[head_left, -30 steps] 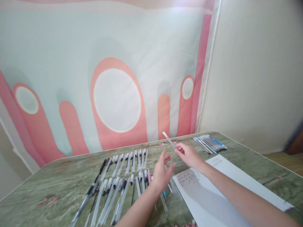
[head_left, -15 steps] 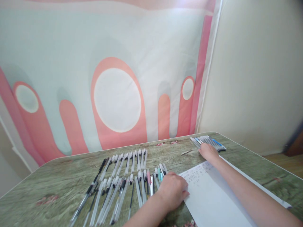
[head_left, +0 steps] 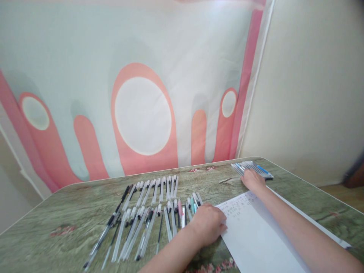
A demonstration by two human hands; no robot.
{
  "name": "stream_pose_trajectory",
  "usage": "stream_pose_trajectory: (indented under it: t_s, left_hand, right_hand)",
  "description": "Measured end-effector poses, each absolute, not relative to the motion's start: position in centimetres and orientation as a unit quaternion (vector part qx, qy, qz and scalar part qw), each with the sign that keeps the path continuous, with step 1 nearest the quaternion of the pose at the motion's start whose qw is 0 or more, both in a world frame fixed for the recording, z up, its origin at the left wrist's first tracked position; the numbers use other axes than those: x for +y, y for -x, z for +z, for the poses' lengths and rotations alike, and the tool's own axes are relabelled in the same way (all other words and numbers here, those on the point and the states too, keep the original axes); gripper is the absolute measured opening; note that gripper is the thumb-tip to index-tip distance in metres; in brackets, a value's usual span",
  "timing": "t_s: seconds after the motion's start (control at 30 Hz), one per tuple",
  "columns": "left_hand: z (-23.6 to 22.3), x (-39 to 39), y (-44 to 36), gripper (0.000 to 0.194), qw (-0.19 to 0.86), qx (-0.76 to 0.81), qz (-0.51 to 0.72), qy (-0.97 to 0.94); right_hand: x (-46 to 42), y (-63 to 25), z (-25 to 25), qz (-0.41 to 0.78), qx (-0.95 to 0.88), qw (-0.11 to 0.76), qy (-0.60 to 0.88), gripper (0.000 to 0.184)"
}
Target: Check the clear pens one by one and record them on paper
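My left hand (head_left: 209,223) is curled, its fingers closed, at the left edge of a white sheet of paper (head_left: 256,235) with handwriting near its top. Whatever it may hold is hidden. Beyond the sheet's far edge, my right hand (head_left: 254,180) is closed at a pen (head_left: 241,168) on the left side of a row of pens (head_left: 254,167); the fingertips are partly hidden. Left of my left hand lie clear-barrelled pens (head_left: 133,235) with dark and white caps. A pink-capped pen (head_left: 180,206) and a teal pen (head_left: 192,204) lie close to that hand.
A second row of pens (head_left: 153,189) lies farther back on the wood-patterned table (head_left: 57,212). Several dark pens (head_left: 109,223) lie end to end along the left side. A pink and pale printed cloth (head_left: 145,113) hangs behind the table, beside a plain wall (head_left: 307,94).
The camera view has shifted slightly. Both hands stay in nearly the same places, at the paper's edge and at the right-hand pen row.
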State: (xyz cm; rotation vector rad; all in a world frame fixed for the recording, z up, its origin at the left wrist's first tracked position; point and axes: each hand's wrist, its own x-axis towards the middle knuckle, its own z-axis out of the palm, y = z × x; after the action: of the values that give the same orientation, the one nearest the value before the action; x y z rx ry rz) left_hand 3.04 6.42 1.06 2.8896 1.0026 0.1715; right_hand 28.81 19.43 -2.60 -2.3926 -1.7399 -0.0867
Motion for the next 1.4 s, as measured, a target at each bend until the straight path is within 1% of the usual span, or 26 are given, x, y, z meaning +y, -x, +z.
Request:
stream_pose_trajectory:
  t_s: [0.1,0.2,0.3,0.4,0.5,0.7,1.07,1.4]
  left_hand:
    - [1.4,7.1,-2.2,0.019,0.074,0.351,0.089,-0.929]
    - [1.8,8.5,-0.6,0.022,0.117,0.409,0.154,-0.892]
    - [2.3,10.0,1.1,0.026,0.139,0.461,0.23,-0.846]
    - [2.5,11.0,2.5,0.026,0.139,0.509,0.259,-0.809]
    - [2.4,11.4,3.0,0.026,0.119,0.53,0.256,-0.799]
    - [1.0,11.2,2.9,0.025,0.079,0.555,0.223,-0.797]
    - [0.0,11.5,3.0,0.023,0.02,0.544,0.184,-0.818]
    - [-0.2,11.5,2.8,0.024,0.024,0.547,0.178,-0.818]
  right_hand:
    - [19.1,-28.2,-2.0,-0.041,-0.598,0.092,0.795,0.034]
    - [18.8,-26.9,-0.9,-0.036,-0.641,0.107,0.759,0.03]
    - [17.9,-24.8,0.2,-0.02,-0.693,0.153,0.704,0.027]
    - [16.0,-21.8,0.8,0.011,-0.741,0.211,0.637,0.023]
    - [13.7,-18.5,0.6,0.08,-0.785,0.229,0.57,0.02]
    - [10.5,-14.5,-0.8,0.168,-0.821,0.22,0.499,0.014]
    - [10.4,-13.9,-2.4,0.181,-0.822,0.204,0.501,0.011]
    - [10.7,-14.1,-2.5,0.174,-0.802,0.19,0.539,0.013]
